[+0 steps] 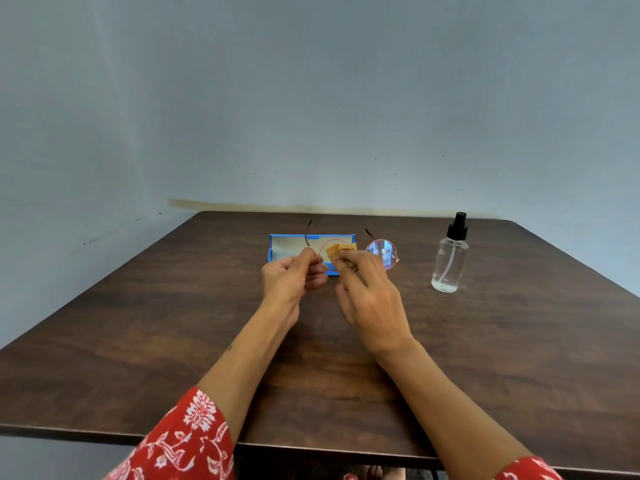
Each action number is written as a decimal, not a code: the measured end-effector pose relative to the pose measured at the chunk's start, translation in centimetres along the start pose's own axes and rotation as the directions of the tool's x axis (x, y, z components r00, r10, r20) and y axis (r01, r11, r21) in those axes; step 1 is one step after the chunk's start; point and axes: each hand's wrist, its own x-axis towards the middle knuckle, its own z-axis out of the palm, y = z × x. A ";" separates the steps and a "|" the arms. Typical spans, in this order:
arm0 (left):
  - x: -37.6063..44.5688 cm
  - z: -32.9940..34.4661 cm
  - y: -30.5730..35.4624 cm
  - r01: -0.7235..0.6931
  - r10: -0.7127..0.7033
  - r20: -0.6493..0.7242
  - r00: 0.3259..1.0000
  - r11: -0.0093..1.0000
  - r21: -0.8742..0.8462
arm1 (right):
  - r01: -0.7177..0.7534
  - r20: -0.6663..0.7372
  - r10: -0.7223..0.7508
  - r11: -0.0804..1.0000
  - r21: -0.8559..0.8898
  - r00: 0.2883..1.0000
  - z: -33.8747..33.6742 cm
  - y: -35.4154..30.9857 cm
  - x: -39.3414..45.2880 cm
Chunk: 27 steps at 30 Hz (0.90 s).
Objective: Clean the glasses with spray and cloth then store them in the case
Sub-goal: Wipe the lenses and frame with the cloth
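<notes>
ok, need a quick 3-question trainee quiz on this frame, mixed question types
1. True or false: the clear plastic spray bottle with black pump lies on its side.
2. Which hand presses the small yellow cloth on the round pink-rimmed glasses?
3. The open blue glasses case is: A) beyond the hands B) off the brown wooden table.

Key: 1 false, it is upright. 2 right hand; left hand pinches the frame. 3 A.

Case (277,245) behind the glasses (381,252) — bottle (449,268) right, on table (138,323).
</notes>
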 end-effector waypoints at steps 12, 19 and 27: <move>0.0 0.0 0.1 0.008 -0.008 0.003 1.000 1.000 -0.025 | -0.019 0.031 0.019 1.000 0.010 0.999 0.0 0.1 -0.2; -0.1 0.1 0.1 -0.027 0.027 -0.009 1.000 0.998 -0.051 | 0.035 0.018 -0.036 0.999 0.042 0.999 0.0 -0.3 0.1; -0.1 0.2 0.1 -0.039 0.039 0.007 0.999 0.998 -0.047 | -0.052 -0.020 0.051 0.999 -0.008 0.998 -0.2 0.3 0.1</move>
